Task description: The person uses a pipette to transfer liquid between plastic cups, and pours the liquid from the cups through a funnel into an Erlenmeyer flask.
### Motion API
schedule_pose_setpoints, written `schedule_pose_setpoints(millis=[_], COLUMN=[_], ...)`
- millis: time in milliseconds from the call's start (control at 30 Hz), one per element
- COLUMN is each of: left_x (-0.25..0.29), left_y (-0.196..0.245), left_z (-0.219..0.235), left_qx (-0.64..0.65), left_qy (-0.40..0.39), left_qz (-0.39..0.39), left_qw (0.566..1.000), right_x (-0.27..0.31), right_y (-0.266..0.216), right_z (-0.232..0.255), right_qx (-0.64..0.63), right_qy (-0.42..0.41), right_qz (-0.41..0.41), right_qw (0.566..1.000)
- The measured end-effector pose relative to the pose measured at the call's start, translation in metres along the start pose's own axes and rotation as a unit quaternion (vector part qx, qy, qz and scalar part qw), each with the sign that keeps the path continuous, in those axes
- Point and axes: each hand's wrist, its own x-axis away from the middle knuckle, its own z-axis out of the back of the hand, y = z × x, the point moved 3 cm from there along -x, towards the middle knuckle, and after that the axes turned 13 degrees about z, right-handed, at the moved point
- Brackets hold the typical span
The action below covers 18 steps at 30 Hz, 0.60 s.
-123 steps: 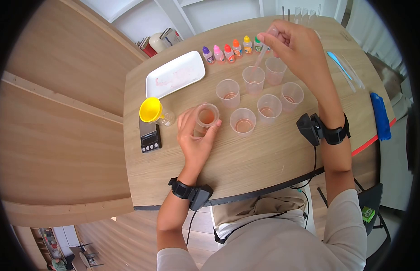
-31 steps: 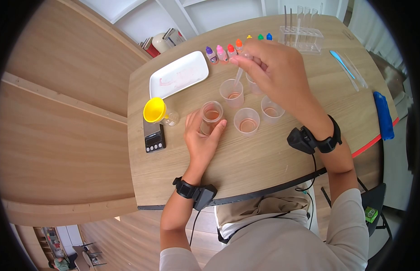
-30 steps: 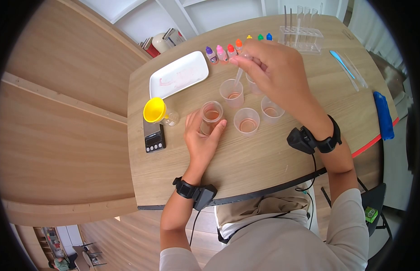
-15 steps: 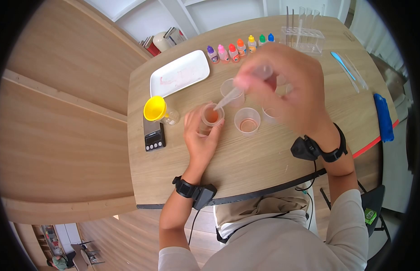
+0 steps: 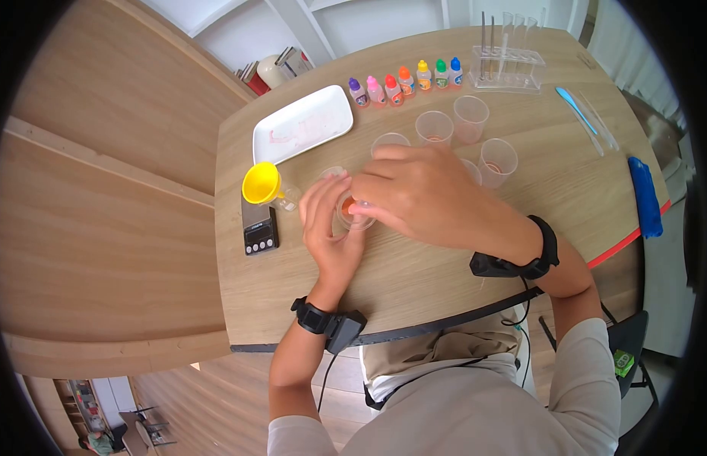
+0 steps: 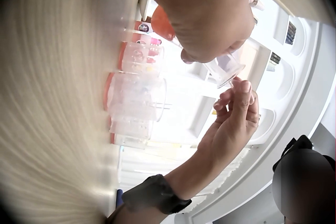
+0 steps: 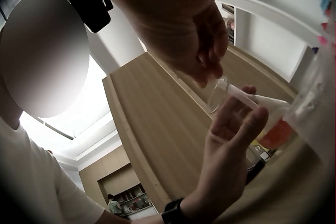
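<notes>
My left hand [image 5: 329, 216] grips a clear conical flask [image 7: 276, 133] with orange-red liquid at its base. In the head view the flask leans, its mouth turned toward me. My right hand [image 5: 429, 194] is right over that mouth, thumb and fingers pinched together. From these fingers a clear plastic dropper [image 7: 243, 98] reaches into the flask's neck, as the right wrist view shows. My right hand covers most of the dropper in the head view. Just beyond it stand several translucent cups, among them a cup [image 5: 498, 161] with a little pinkish liquid; some are partly hidden.
At the back stand several small dye bottles [image 5: 406, 81] with coloured caps and a test tube rack [image 5: 513, 82]. A white tray [image 5: 338, 97], a yellow funnel [image 5: 261, 182] and a black scale [image 5: 260, 237] are at left. Blue stirrers [image 5: 574, 106] lie at right.
My right hand has brought the dropper from one cup to another, then to the flask, and come down over its mouth. My left hand has tipped the flask toward me.
</notes>
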Motion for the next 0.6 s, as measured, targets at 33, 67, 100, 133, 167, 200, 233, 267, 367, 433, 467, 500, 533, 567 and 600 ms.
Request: schedule_pose_setpoints(millis=[33, 67, 100, 133, 167, 200, 233, 267, 367, 433, 467, 500, 533, 567, 600], left_x=[0.0, 0.0, -0.001, -0.001, 0.0, 0.0, 0.0, 0.0, -0.002, -0.002, -0.001, -0.001, 0.0, -0.001, -0.001], left_y=[0.0, 0.001, 0.003, 0.004, 0.003, 0.002, 0.001, 0.002, 0.004, 0.002, 0.0, -0.003, -0.004, -0.005, -0.005], left_z=[0.0, 0.001, 0.001, 0.001, 0.0, 0.0, -0.001, 0.0, 0.0, -0.002, -0.002, -0.003, -0.003, -0.004, -0.004], left_qx=[0.001, 0.001, -0.003, -0.006, -0.006, -0.002, 0.001, 0.001, -0.01, -0.004, -0.005, -0.005, -0.004, -0.004, -0.005], left_qy=[0.005, 0.006, 0.001, -0.005, -0.004, -0.001, 0.002, 0.002, -0.005, -0.014, -0.014, -0.019, -0.025, -0.025, -0.028], left_qz=[-0.001, 0.0, 0.001, 0.001, 0.002, 0.002, 0.002, 0.002, 0.009, 0.018, 0.018, 0.016, 0.014, 0.015, 0.017], left_qw=[1.0, 1.0, 1.0, 1.0, 1.0, 1.0, 1.0, 1.0, 1.0, 1.0, 1.0, 1.0, 1.0, 1.0, 0.999], right_x=[0.0, 0.0, 0.0, 0.0, 0.0, 0.0, 0.0, 0.0, 0.001, 0.001, 0.0, 0.0, 0.0, -0.001, 0.0], right_y=[0.0, 0.0, 0.0, 0.0, 0.001, 0.003, 0.004, 0.005, 0.01, 0.014, 0.015, 0.018, 0.02, 0.02, 0.023], right_z=[0.0, -0.001, -0.002, -0.003, -0.005, -0.005, -0.005, -0.005, 0.001, 0.007, 0.009, 0.01, 0.012, 0.015, 0.018], right_qx=[-0.004, -0.005, 0.01, 0.026, 0.025, 0.02, 0.015, 0.015, -0.038, -0.09, -0.091, -0.118, -0.146, -0.146, -0.179], right_qy=[-0.002, -0.003, 0.011, 0.025, 0.025, 0.043, 0.061, 0.061, 0.08, 0.027, 0.027, 0.04, 0.054, 0.053, 0.065], right_qz=[0.001, 0.001, 0.013, 0.026, 0.026, 0.027, 0.028, 0.027, -0.035, -0.12, -0.12, -0.139, -0.159, -0.16, -0.199], right_qw=[1.0, 1.0, 1.0, 0.999, 0.999, 0.999, 0.998, 0.998, 0.995, 0.988, 0.988, 0.982, 0.975, 0.975, 0.961])
